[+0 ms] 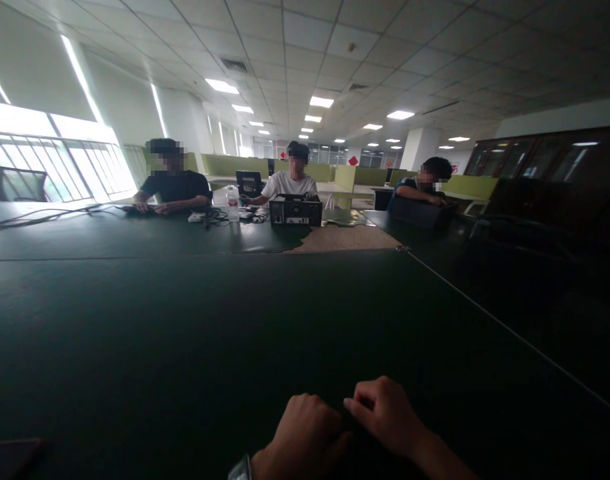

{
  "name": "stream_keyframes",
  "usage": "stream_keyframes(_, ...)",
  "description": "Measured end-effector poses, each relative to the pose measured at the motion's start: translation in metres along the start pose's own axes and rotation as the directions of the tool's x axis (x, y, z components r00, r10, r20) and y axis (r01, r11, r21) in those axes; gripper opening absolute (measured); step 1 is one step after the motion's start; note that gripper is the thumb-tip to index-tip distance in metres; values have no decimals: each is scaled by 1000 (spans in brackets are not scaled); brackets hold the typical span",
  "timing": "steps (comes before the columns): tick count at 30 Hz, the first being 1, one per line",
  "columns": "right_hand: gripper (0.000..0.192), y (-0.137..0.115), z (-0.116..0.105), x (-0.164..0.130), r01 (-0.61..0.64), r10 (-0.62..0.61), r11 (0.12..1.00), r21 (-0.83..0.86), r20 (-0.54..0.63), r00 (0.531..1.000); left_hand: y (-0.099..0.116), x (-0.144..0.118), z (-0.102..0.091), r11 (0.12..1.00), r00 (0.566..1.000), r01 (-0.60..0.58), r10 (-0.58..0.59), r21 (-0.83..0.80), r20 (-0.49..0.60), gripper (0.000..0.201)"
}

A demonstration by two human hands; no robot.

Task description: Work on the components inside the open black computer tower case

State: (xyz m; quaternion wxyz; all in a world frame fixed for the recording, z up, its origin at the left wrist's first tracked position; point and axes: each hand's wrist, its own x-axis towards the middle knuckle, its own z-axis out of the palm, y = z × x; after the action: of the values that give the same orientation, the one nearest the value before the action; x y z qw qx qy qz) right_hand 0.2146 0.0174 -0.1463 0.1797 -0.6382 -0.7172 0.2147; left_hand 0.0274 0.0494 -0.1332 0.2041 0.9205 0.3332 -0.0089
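Note:
My left hand (305, 430) rests on the dark green table (185, 333) at the bottom edge of the view, fingers curled into a loose fist, a watch at its wrist. My right hand (385, 413) lies right beside it, touching it, fingers also curled under. I see nothing held in either hand. The tabletop around both hands is dim.
Three people sit at the far end of the table. Near them stand a black box (295, 210), a water bottle (233, 203), a laptop (249, 183) and cables (49, 215). A dark flat object (9, 457) lies at the bottom left. Dark cabinets (549, 167) line the right.

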Motion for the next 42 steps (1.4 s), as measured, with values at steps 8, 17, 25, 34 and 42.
stream_keyframes(8,39,1,1,0,3,-3,1000,-14,-8,1000,-5,1,6,1000,1000,-18,18,7,-15,34)
stream_keyframes(17,39,2,1,0,21,-21,1000,-20,-5,1000,-2,3,-3,999,999,-19,20,-27,42,35)
stream_keyframes(25,40,1,0,2,18,-18,999,-38,-7,1000,-2,3,1,1000,1000,-1,1,17,3,31)
stream_keyframes(34,38,-3,-4,0,-5,5,1000,0,15,1000,1,2,-5,1000,999,17,-19,24,45,32)
stream_keyframes(42,41,0,-1,0,16,-17,1000,-20,-6,1000,27,-6,13,981,986,-168,166,98,25,31)
